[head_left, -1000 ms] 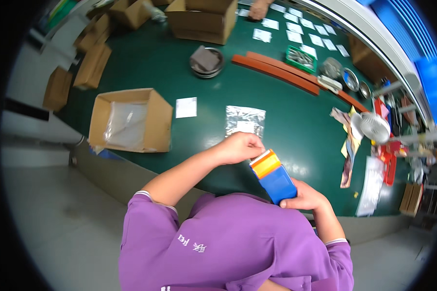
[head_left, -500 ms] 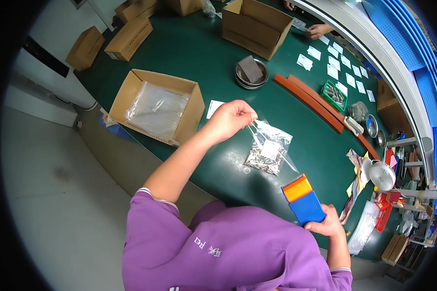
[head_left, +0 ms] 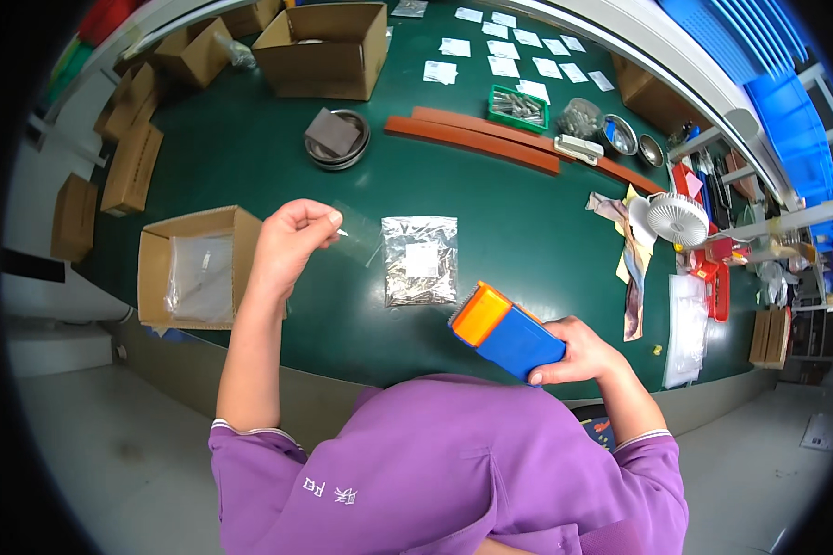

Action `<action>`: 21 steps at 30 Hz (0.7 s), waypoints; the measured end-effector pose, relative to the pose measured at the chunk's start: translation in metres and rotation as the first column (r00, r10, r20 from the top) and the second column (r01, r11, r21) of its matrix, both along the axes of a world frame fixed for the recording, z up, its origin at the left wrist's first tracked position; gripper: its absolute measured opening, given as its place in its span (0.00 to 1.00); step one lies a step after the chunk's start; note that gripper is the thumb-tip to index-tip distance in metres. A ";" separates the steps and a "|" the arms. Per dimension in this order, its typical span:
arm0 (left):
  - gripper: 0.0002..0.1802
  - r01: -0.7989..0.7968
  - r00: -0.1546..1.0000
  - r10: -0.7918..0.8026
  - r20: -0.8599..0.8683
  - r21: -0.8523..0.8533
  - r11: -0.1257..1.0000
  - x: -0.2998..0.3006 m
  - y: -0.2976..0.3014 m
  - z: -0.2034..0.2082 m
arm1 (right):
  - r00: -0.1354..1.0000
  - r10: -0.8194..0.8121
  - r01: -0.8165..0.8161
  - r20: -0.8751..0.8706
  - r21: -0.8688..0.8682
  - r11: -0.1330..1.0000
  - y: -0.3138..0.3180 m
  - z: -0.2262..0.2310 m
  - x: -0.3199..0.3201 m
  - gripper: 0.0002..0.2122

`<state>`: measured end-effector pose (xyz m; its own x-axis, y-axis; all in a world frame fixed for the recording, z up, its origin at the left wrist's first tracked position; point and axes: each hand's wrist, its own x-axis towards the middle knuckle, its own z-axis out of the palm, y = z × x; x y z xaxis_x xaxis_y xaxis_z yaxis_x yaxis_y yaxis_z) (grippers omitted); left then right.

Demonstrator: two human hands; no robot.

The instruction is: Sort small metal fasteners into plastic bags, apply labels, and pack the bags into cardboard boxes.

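Observation:
Between the fingers of my left hand point(head_left: 298, 236) is pinched one end of a short strip of clear tape point(head_left: 361, 237). Its loose end reaches toward a clear plastic bag point(head_left: 441, 285) lying flat on the green table, full of small metal parts, with a white label point(head_left: 423, 260) on it. My right hand point(head_left: 578, 355) is wrapped round a blue and orange tape dispenser point(head_left: 518, 342), its toothed edge pointing up and left, at the near right of the bag. Dispenser and bag are apart.
On my left stands an open carton point(head_left: 242, 250) of clear bags. Beyond the bag are stacked metal bowls point(head_left: 361, 153) with a grey block, brown-red strips point(head_left: 472, 146), a green tray point(head_left: 543, 120) of metal parts and a stapler point(head_left: 578, 148). Rightward are a small fan point(head_left: 677, 219) and cloths point(head_left: 635, 268).
The tape that stretched from my left hand toward the dispenser is now a separate short strip. The view has turned right, and the other person's hand has left it.

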<state>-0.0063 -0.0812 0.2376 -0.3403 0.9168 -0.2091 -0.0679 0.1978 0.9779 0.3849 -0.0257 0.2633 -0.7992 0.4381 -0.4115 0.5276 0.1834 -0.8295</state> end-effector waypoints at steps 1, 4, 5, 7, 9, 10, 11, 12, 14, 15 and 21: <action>0.06 -0.002 1.000 0.002 -0.016 -0.014 1.000 0.004 0.000 0.007 | 1.000 0.000 0.000 0.000 0.011 1.000 0.000 0.001 0.001 0.22; 0.06 -0.014 0.996 0.017 -0.086 0.029 0.999 0.018 -0.003 0.022 | 0.999 -0.018 0.016 0.042 0.044 0.999 -0.002 0.009 0.003 0.22; 0.06 -0.015 0.994 0.022 -0.111 0.058 0.998 0.026 -0.005 0.024 | 0.996 -0.039 0.034 0.083 0.056 0.998 -0.004 0.012 0.001 0.23; 0.03 -0.034 0.986 0.069 -0.153 0.216 0.976 0.046 -0.009 0.023 | 0.985 -0.095 0.078 0.143 0.118 0.990 -0.005 0.014 -0.005 0.23; 0.03 0.143 0.748 0.133 -0.650 0.353 0.925 0.081 -0.009 0.037 | 0.963 -0.189 0.146 0.191 0.221 0.964 -0.005 0.016 -0.015 0.24; 0.05 0.219 0.691 0.156 -0.706 0.410 0.885 0.100 -0.008 0.037 | 0.947 -0.240 0.150 0.212 0.368 0.918 -0.004 0.002 -0.018 0.26; 0.06 0.221 0.692 0.131 -0.710 0.381 0.898 0.117 -0.010 0.034 | 0.931 -0.258 0.113 0.260 0.467 0.877 -0.004 -0.005 -0.025 0.26; 0.06 0.189 0.673 0.219 -0.707 0.450 0.873 0.122 -0.006 0.044 | 0.883 -0.320 0.081 0.344 0.560 0.825 0.001 -0.030 -0.014 0.25; 0.06 0.159 0.670 0.312 -0.674 0.541 0.826 0.125 0.001 0.064 | 0.794 -0.439 0.072 0.420 0.653 0.754 0.006 -0.086 0.019 0.24; 0.07 0.176 0.705 0.257 -0.661 0.514 0.839 0.126 0.001 0.073 | 0.774 -0.472 0.083 0.423 0.670 0.737 0.009 -0.106 0.045 0.23; 0.08 0.388 0.623 0.061 -0.780 0.376 0.842 0.139 0.000 0.096 | 0.547 -0.719 0.016 0.429 0.853 0.521 -0.002 -0.132 0.078 0.38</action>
<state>0.1330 -0.0811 0.3332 0.0018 0.8630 0.5053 0.6987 -0.3625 0.6167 0.4628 -0.0275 0.1317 -0.0855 0.9922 -0.0911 0.9858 0.0975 0.1366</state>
